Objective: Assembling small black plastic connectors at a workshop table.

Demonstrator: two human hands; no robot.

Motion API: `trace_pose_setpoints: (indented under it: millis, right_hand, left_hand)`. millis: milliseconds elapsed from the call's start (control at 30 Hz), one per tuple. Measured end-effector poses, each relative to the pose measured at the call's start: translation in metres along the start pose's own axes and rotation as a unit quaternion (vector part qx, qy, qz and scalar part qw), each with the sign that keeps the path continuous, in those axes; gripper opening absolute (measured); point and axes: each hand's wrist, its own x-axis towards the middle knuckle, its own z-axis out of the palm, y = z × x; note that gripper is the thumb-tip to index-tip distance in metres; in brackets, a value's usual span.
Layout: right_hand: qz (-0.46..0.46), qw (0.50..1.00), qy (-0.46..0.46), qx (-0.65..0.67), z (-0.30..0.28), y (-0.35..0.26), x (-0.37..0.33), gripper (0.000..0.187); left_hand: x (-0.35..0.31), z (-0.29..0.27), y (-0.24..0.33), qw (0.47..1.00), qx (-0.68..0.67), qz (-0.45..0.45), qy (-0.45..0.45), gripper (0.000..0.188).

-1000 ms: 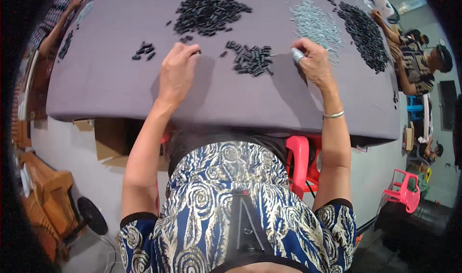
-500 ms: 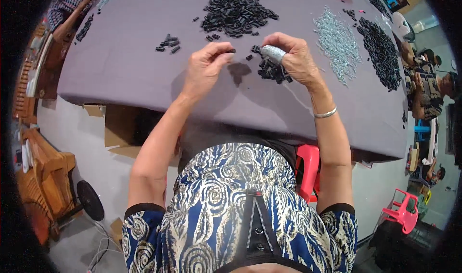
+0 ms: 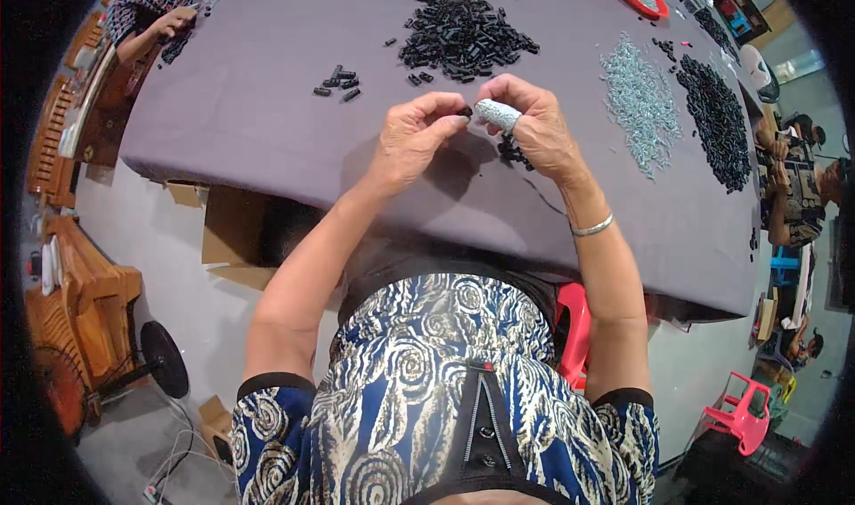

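Over the near part of the cloth-covered table (image 3: 267,140), my left hand (image 3: 410,144) pinches a small black plastic piece (image 3: 465,112) between thumb and fingertips. Close against it is my right hand (image 3: 545,140), closed, with a pale speckled wrapping (image 3: 499,114) around its thumb. Whatever its fingertips grip is hidden behind that thumb. Beneath the right hand lies a small cluster of black pieces (image 3: 513,152), partly covered by it. Farther off sits a large heap of similar black pieces (image 3: 468,37), and a few more pieces (image 3: 338,83) lie left of it.
Right of my hands spread a pile of small silvery parts (image 3: 639,104) and a long black pile (image 3: 715,122). A red-rimmed tray (image 3: 655,8) stands at the far right. Another person's hand (image 3: 174,22) rests by parts at the far left. A red chair (image 3: 744,411) stands on the floor.
My hands have come together, the left bringing its black piece up to the right hand's wrapped thumb. The whole view has shifted slightly. The other person's hand has moved down to the parts.
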Motion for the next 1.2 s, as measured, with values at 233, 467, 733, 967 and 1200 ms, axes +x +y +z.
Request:
trace_pose_setpoints:
  millis: [233, 467, 733, 967, 1200]
  right_hand:
    - [0.006, 0.997, 0.011, 0.072, -0.002, 0.003, -0.003, 0.005]
    - [0.009, 0.990, -0.003, 0.139, 0.004, 0.009, -0.005, 0.008]
    - [0.030, 0.988, -0.015, 0.149, 0.011, 0.010, -0.009, 0.008]
    - [0.037, 0.978, -0.005, 0.203, 0.007, 0.012, -0.009, 0.008]
    - [0.018, 0.991, -0.001, 0.134, 0.004, 0.013, -0.009, 0.009]
  left_hand:
    - [0.001, -0.002, -0.001, 0.999, 0.032, 0.017, -0.003, 0.017]
    - [0.001, -0.003, 0.001, 0.993, 0.099, 0.061, -0.028, 0.017]
    - [0.000, -0.004, 0.004, 0.996, -0.078, -0.021, -0.043, 0.018]
    - [0.000, -0.002, 0.005, 0.995, -0.078, -0.025, -0.057, 0.014]
    - [-0.001, -0.004, 0.003, 0.996, 0.059, 0.024, -0.058, 0.015]
